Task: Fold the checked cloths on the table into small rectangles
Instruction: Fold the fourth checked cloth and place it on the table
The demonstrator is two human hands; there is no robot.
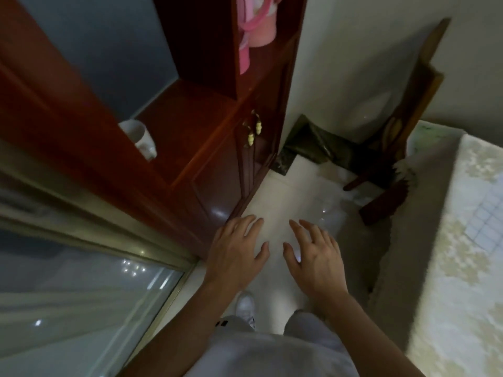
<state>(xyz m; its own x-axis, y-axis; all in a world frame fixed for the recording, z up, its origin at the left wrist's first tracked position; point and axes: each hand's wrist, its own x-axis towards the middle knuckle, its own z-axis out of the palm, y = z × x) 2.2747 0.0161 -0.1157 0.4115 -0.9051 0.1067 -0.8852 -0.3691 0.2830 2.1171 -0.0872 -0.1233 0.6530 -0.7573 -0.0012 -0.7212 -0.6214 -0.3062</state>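
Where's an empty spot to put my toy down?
The reddish wooden cabinet's shelf is bare between the white mug and the cabinet's upright side. The pale flowery tablecloth is bare nearer you than the blue-and-white checked cloth. The white floor is open between cabinet and dark wooden chair. The wall corner by the chair legs looks crowded.

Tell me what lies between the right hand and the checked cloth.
In the head view, pale floor and then the table's cream patterned cover separate the right hand from the checked cloth.
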